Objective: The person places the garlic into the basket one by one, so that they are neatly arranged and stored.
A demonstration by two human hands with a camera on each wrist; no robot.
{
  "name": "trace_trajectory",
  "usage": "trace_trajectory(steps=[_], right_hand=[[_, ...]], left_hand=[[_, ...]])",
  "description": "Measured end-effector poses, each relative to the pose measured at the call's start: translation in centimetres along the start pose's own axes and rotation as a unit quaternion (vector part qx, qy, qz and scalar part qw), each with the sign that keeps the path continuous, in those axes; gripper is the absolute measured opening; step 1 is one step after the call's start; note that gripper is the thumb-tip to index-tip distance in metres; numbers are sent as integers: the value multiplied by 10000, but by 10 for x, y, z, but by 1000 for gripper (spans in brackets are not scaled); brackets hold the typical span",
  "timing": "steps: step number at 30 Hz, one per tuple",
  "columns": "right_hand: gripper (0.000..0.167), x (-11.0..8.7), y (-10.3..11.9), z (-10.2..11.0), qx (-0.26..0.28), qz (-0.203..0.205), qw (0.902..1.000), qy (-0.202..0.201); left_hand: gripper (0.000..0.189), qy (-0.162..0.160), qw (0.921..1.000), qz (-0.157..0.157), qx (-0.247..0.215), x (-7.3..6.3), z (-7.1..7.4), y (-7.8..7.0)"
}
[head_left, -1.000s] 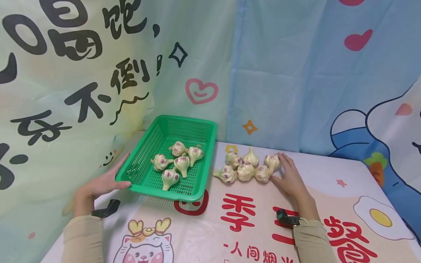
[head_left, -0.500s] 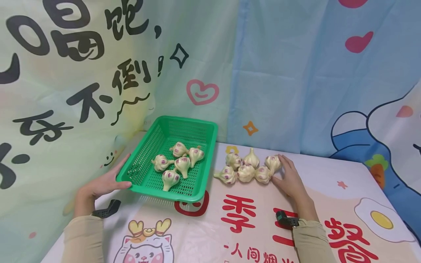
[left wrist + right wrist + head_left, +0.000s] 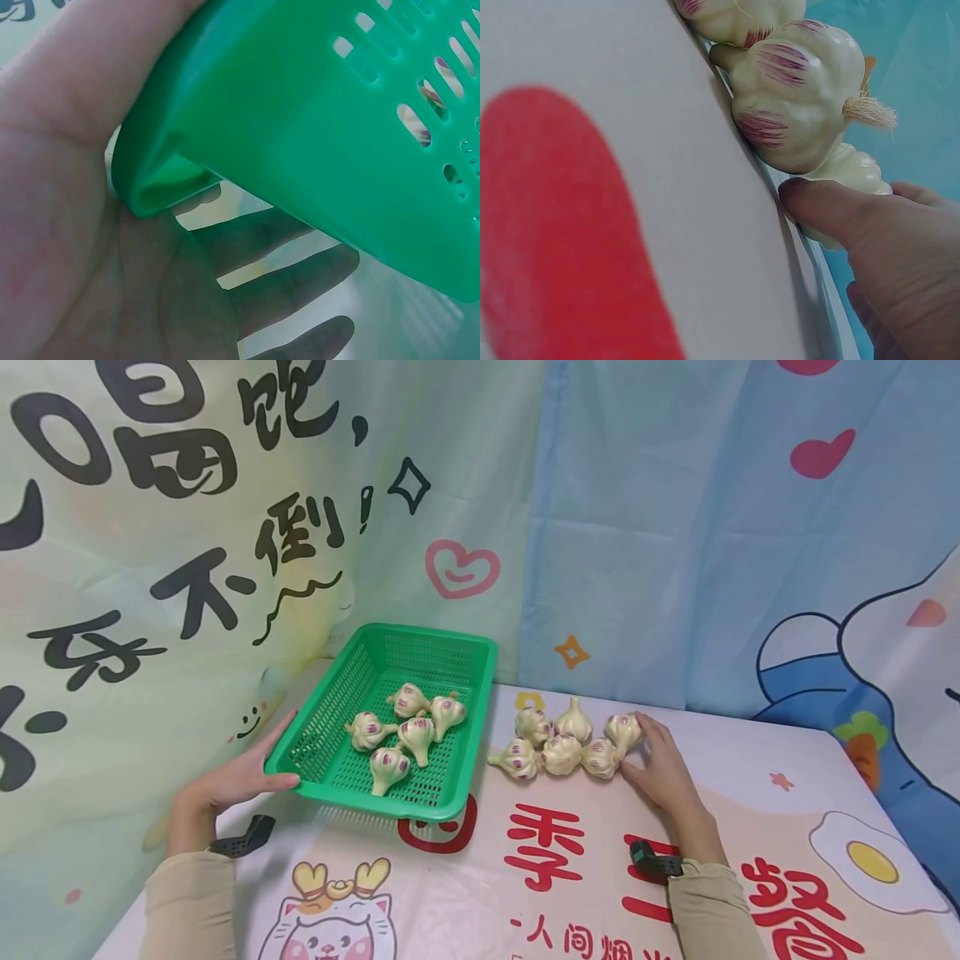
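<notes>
My left hand (image 3: 238, 774) holds the near-left corner of a green plastic basket (image 3: 345, 794). In the left wrist view its thumb lies over the basket's rim (image 3: 154, 142), with the other fingers spread beneath and outside. Inside the basket lie several garlic bulbs (image 3: 415, 737), whitish with purple streaks. More bulbs (image 3: 561, 753) sit clustered on the table to the basket's right. At that cluster's right end my right hand (image 3: 663, 770) holds a garlic bulb (image 3: 622, 728) between thumb and fingers. In the right wrist view, a nearer bulb (image 3: 799, 101) partly hides this one.
The table has a printed cover (image 3: 465, 902) with red characters, a cat and a fried egg. A patterned cloth backdrop (image 3: 615, 543) stands along the back and left sides. The basket's far side is close to the backdrop.
</notes>
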State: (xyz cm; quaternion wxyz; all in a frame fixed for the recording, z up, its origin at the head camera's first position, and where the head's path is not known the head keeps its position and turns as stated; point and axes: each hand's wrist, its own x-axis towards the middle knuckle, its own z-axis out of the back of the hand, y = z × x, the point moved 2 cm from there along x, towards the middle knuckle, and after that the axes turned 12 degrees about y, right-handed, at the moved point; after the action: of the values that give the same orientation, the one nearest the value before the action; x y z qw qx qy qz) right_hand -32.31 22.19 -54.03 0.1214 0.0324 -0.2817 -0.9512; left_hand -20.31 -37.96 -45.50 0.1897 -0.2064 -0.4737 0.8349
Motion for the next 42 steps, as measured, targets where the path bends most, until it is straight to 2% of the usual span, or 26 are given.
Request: trace_trajectory(steps=[25, 42], right_hand=[[90, 6, 2, 0, 242, -68, 9997, -21], [93, 3, -4, -1, 350, -286, 9988, -164]], left_hand=[[104, -31, 10000, -13, -23, 0, 1, 2], [105, -35, 9999, 84, -75, 1, 1, 0]])
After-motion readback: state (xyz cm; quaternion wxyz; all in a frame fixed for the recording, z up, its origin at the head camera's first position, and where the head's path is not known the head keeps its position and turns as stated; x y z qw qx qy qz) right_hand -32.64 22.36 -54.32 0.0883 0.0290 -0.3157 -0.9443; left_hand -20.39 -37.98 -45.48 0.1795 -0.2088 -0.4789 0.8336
